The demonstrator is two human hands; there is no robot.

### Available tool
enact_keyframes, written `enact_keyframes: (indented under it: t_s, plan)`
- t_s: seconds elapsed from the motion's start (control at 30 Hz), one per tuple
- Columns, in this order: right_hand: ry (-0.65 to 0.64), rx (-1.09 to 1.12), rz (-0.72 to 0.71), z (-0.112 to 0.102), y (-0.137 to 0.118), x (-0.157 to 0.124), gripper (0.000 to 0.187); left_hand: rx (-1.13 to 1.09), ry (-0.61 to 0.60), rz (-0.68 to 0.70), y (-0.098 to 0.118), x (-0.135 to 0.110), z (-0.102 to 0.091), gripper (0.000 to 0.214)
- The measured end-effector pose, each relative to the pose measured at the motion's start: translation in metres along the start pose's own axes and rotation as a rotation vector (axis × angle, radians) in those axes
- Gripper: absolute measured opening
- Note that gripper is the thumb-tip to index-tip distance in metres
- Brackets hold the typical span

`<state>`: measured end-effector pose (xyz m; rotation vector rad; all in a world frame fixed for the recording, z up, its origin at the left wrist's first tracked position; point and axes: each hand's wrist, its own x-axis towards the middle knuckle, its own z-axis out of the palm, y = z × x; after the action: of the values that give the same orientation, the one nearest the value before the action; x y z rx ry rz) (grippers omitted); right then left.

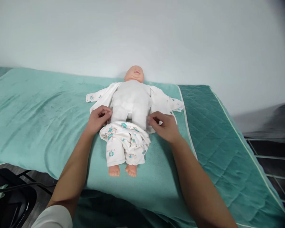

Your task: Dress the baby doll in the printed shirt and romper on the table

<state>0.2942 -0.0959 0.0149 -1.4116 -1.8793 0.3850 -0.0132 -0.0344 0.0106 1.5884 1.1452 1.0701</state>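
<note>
A baby doll [132,99] with a white cloth body and plastic head and feet lies on its back, head away from me. Its white printed shirt [158,98] is spread open, sleeves stretched to both sides. Printed trousers [126,142] are bunched around its lower legs, with the feet out of the cuffs. My left hand [100,117], fingers curled closed, is against the left side of the doll's thigh. Opposite it, my right hand [165,125] pinches at the other thigh, near the shirt's hem. What the fingertips hold is hidden in both.
A smooth green sheet [42,117] covers the bed, with a darker quilted pad [211,133] at the right. Behind stands a pale wall [142,34]. A black chair [16,196] is at the lower left, dark rack bars [270,156] at the right.
</note>
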Motion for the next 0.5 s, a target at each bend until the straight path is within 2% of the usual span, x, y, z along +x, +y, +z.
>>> enact_keyframes:
  t_s: [0.1, 0.23, 0.3, 0.4, 0.5]
  plan:
    - [0.044, 0.134, -0.062, 0.006, -0.019, 0.000, 0.022, -0.087, -0.096, -0.027, 0.006, -0.003, -0.001, 0.024]
    - [0.009, 0.076, -0.214, 0.019, -0.043, 0.000, 0.011, -0.045, -0.333, -0.003, 0.015, -0.003, -0.008, 0.025]
    - [-0.053, 0.026, -0.257, 0.021, -0.048, 0.000, 0.011, -0.014, -0.446, 0.051, 0.019, -0.001, -0.014, 0.025]
    - [-0.214, 0.047, -0.307, 0.016, -0.051, 0.000, 0.019, 0.035, -0.603, 0.106, 0.022, 0.002, -0.021, 0.026]
    - [-0.350, 0.117, -0.339, 0.009, -0.053, 0.001, 0.024, 0.070, -0.700, 0.130, 0.025, 0.003, -0.025, 0.024]
